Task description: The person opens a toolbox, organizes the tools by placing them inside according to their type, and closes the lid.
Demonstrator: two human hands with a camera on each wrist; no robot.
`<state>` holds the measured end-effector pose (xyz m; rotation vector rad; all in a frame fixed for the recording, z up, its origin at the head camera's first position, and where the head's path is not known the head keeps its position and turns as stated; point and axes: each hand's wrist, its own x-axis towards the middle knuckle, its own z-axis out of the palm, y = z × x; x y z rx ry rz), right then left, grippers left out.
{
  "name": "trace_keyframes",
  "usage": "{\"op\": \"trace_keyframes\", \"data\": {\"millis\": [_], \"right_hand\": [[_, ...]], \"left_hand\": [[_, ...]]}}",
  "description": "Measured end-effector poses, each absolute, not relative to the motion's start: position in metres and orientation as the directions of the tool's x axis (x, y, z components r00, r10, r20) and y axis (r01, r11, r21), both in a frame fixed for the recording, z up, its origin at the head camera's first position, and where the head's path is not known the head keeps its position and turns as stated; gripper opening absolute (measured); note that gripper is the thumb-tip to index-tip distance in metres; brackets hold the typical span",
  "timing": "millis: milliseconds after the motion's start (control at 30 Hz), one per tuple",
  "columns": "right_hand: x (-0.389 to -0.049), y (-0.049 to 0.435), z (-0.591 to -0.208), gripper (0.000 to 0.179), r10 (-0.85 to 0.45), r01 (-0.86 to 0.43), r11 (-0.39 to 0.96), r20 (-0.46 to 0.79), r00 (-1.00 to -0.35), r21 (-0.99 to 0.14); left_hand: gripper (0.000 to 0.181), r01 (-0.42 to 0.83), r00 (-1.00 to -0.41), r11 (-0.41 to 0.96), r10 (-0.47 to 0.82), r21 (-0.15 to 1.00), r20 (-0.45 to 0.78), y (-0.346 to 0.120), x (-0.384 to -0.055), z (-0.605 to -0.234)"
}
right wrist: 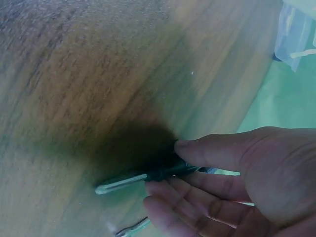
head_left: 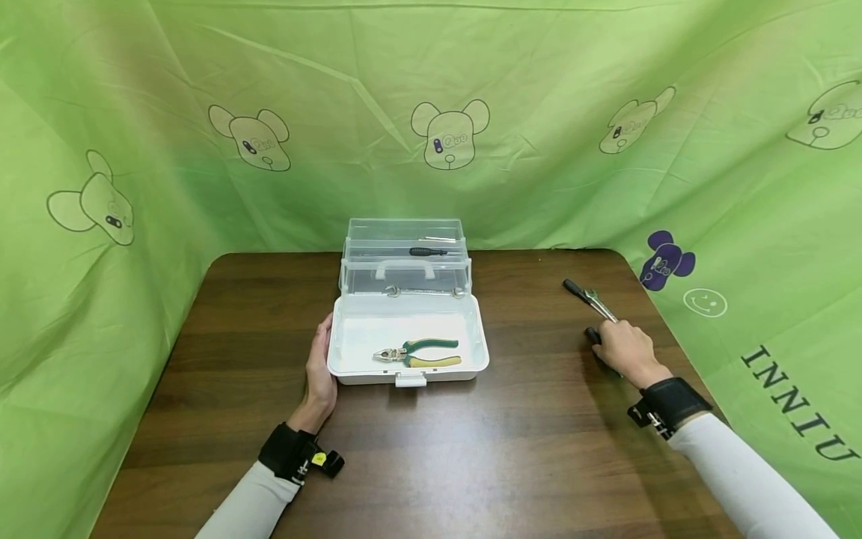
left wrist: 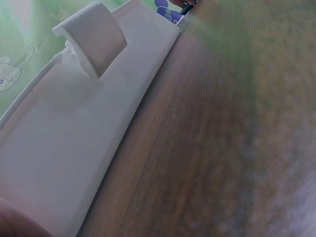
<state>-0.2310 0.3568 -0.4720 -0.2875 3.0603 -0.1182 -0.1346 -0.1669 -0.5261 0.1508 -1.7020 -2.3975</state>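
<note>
My left hand (head_left: 322, 370) rests along the left side of a white toolbox (head_left: 409, 378), fingers fairly straight against its wall. Its clear lid (head_left: 404, 228) and trays stand folded back. Combination pliers (head_left: 420, 353) with green and yellow handles lie in the bottom. At the table's right, my right hand (head_left: 628, 350) pinches a slim dark tool (right wrist: 160, 173) between thumb and fingers, low over the wood. One end of it has a pale strip; the hand hides part of it. Just beyond the hand lie a black-handled tool (head_left: 575, 287) and a metal wrench (head_left: 592, 295).
A double-ended wrench (head_left: 424, 292) lies in the lower clear tray, and a black-handled screwdriver (head_left: 427, 252) in the one above. The toolbox latch (head_left: 411, 380) hangs at the front. Green printed cloth (head_left: 323, 172) hangs around the brown wooden table (head_left: 431, 464).
</note>
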Motion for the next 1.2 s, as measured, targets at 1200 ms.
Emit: {"op": "trace_keyframes", "data": {"millis": [1200], "right_hand": [[-0.238,0.344,-0.488,0.026,-0.336,-0.350,0.933,0.143,-0.931,-0.081]], "left_hand": [[0.072,0.119,-0.976,-0.314,-0.213,0.942,0.052,-0.167,-0.136,-0.528]]}}
